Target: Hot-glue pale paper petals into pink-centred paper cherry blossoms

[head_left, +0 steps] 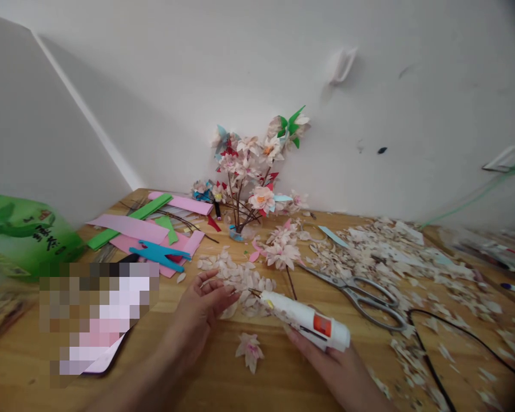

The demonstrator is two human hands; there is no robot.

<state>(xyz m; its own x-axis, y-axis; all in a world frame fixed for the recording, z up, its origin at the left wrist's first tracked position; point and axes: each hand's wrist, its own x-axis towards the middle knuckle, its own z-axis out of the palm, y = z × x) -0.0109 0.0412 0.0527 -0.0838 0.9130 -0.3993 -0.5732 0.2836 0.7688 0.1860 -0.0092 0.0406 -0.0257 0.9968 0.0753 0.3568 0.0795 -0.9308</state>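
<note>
My right hand [324, 357] is wrapped round a white glue gun [304, 320] with an orange label, its tip pointing left. Close to that tip, my left hand [206, 300] has its thumb and forefinger pinched together; whatever lies between them is too small to make out. Pale loose petals [257, 286] are heaped just behind the fingers. Below the hands, a small pink-white flower [249, 352] lies on the wooden table [214, 377]. Larger blossoms on a stem [283, 249] rest behind the glue gun.
Steel scissors [364, 297] lie right of the glue gun, beside a black cord [429, 352] and scattered petals [381, 252]. A flower arrangement [249, 166] stands by the wall. Coloured paper strips [133, 226], a blue clothespin-like piece [158, 253], a phone [105, 363] and a green bottle [30, 234] are left.
</note>
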